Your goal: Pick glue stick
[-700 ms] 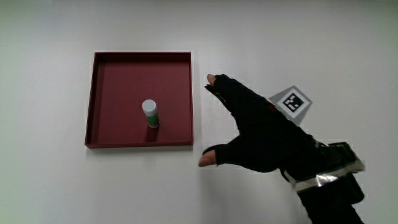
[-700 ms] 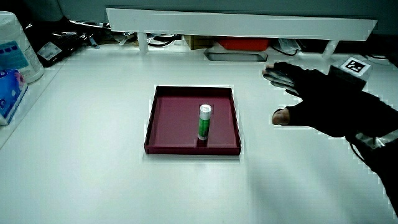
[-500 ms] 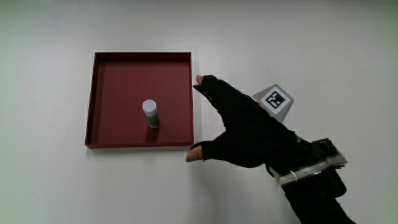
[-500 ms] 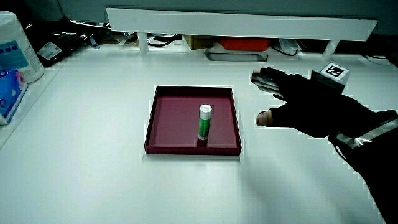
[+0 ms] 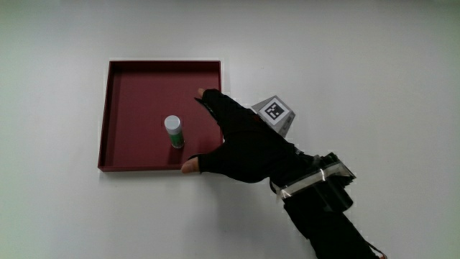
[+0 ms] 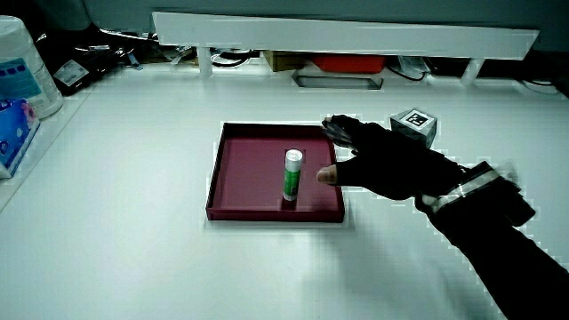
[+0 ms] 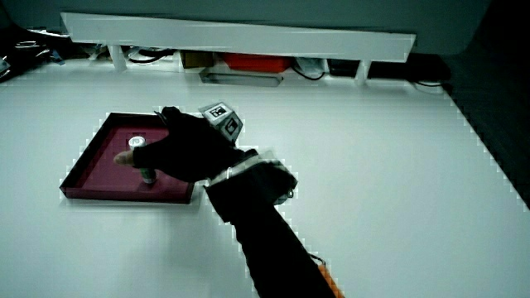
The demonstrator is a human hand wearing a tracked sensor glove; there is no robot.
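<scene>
A glue stick with a white cap and green body stands upright in a dark red square tray. The gloved hand reaches in over the tray's rim, beside the stick, with the patterned cube on its back. Its fingers are spread and hold nothing, and the thumb tip is close to the stick without touching it. In both side views the hand hovers low over the tray. The stick shows whole in a side view and is partly covered by the hand in a side view.
A low white partition runs along the table's edge farthest from the person, with small items under it. A white tub and a blue packet stand at another edge of the table. The forearm crosses the white table.
The hand has moved from the bare table beside the tray to over the tray's rim, nearer the glue stick. The stick and tray have not moved.
</scene>
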